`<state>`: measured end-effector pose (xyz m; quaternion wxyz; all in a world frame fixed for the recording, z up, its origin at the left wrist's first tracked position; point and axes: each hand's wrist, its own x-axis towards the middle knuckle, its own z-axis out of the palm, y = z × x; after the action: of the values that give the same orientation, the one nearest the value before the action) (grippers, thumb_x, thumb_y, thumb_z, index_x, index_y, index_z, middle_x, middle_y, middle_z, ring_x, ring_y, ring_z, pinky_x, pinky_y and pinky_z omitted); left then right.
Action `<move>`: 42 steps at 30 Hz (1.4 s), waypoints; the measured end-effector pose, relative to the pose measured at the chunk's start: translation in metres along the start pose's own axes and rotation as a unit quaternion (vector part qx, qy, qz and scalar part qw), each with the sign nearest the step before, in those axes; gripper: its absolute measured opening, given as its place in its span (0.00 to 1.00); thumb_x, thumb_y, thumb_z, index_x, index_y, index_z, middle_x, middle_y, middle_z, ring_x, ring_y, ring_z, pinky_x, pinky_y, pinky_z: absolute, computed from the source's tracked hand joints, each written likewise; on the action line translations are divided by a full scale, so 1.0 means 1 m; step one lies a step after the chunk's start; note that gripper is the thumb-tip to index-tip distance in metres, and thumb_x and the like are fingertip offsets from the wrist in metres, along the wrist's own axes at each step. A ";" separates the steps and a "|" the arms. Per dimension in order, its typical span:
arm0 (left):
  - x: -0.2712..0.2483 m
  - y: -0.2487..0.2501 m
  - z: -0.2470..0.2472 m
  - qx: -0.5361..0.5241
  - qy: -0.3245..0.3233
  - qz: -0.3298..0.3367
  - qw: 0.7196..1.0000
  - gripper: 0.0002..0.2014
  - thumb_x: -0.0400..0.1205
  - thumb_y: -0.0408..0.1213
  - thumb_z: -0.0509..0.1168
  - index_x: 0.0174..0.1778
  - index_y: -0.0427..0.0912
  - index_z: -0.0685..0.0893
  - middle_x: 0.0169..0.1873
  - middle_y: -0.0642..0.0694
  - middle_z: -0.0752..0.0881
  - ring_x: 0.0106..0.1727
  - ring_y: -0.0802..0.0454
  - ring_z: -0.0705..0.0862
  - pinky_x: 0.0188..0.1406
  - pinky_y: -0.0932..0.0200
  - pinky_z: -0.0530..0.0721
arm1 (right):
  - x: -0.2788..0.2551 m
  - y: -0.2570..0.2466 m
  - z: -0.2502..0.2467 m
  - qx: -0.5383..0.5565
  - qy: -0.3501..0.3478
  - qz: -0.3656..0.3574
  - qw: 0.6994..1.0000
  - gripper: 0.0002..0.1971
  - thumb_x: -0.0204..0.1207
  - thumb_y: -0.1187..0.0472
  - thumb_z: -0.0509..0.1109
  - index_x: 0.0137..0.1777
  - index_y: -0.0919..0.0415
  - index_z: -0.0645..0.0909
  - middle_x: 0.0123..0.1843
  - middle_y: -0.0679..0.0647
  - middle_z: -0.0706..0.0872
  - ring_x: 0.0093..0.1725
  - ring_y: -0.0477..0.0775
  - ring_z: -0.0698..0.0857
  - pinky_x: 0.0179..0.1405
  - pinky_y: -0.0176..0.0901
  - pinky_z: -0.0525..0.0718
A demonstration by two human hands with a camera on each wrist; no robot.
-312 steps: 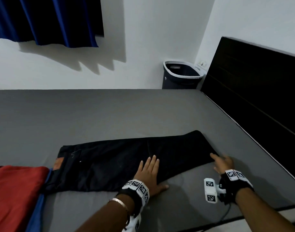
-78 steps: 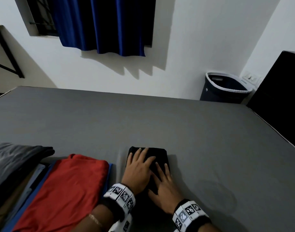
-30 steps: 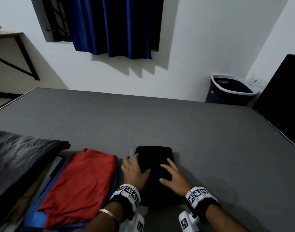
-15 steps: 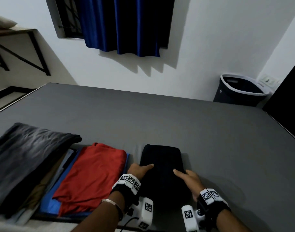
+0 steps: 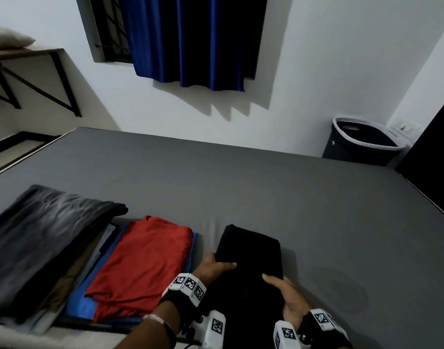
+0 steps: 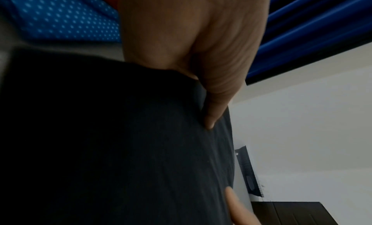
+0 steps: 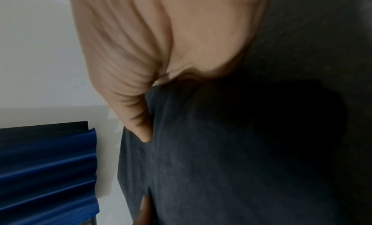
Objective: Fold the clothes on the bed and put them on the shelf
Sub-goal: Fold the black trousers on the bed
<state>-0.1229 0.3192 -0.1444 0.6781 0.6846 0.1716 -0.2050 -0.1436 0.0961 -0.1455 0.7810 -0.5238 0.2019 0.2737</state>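
Note:
The folded black trousers [image 5: 251, 263] are a thick dark bundle at the near edge of the grey bed [image 5: 241, 187]. My left hand [image 5: 213, 267] grips the bundle's left side, thumb on top, fingers hidden beneath. On the right side my right hand [image 5: 282, 290] holds it the same way. In the left wrist view the thumb [image 6: 213, 110] presses into the black cloth [image 6: 120, 148]. The right wrist view shows my right thumb [image 7: 141, 126] on the dark fabric [image 7: 231, 156]. A wall shelf [image 5: 27, 54] on black brackets hangs at the upper left.
Left of the trousers lie a folded red garment [image 5: 143, 265] on blue cloth [image 5: 77, 303] and a grey-black pile [image 5: 39, 238]. A dark laundry basket [image 5: 362, 142] stands in the far right corner beside the black headboard [image 5: 437, 157]. A blue curtain [image 5: 190, 41] hangs on the wall.
The trousers went from laid out long to a compact fold. In the last second both hands slid from the top to the bundle's sides, and my view rose toward the shelf.

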 end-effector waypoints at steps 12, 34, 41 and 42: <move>-0.054 0.079 -0.086 -0.028 0.107 0.098 0.989 0.20 0.82 0.36 0.71 0.66 0.32 0.75 0.57 0.32 0.86 0.57 0.37 0.88 0.60 0.41 0.86 | -0.026 -0.041 0.120 0.010 -0.054 -0.115 0.992 0.16 0.76 0.68 0.72 0.64 0.68 0.80 0.55 0.66 0.90 0.50 0.63 0.91 0.42 0.52 0.90; -0.083 0.008 -0.194 0.435 0.337 0.066 0.832 0.35 0.81 0.56 0.65 0.80 0.42 0.62 0.74 0.34 0.69 0.73 0.33 0.72 0.68 0.42 0.74 | 0.031 0.036 0.221 -0.508 0.023 -0.299 0.808 0.37 0.74 0.52 0.73 0.80 0.58 0.62 0.76 0.55 0.67 0.76 0.56 0.69 0.77 0.44 0.65; -0.078 -0.011 -0.151 0.560 0.200 0.001 0.804 0.35 0.84 0.65 0.45 0.85 0.61 0.41 0.86 0.51 0.37 0.86 0.46 0.37 0.75 0.21 0.42 | 0.048 0.021 0.250 -0.796 -0.122 -0.281 0.523 0.32 0.84 0.47 0.53 0.86 0.39 0.46 0.88 0.42 0.42 0.86 0.54 0.37 0.80 0.73 0.39; -0.076 -0.020 -0.150 0.550 0.200 -0.001 0.811 0.35 0.84 0.66 0.44 0.85 0.62 0.39 0.85 0.52 0.35 0.86 0.47 0.34 0.75 0.19 0.41 | 0.058 0.028 0.246 -0.811 -0.131 -0.264 0.505 0.31 0.85 0.45 0.50 0.85 0.38 0.44 0.87 0.41 0.39 0.86 0.54 0.34 0.79 0.75 0.36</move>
<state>-0.1909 0.4727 -0.1232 0.1388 0.9689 0.1624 -0.1247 -0.1098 0.3456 -0.1089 0.0683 -0.9157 -0.3604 0.1642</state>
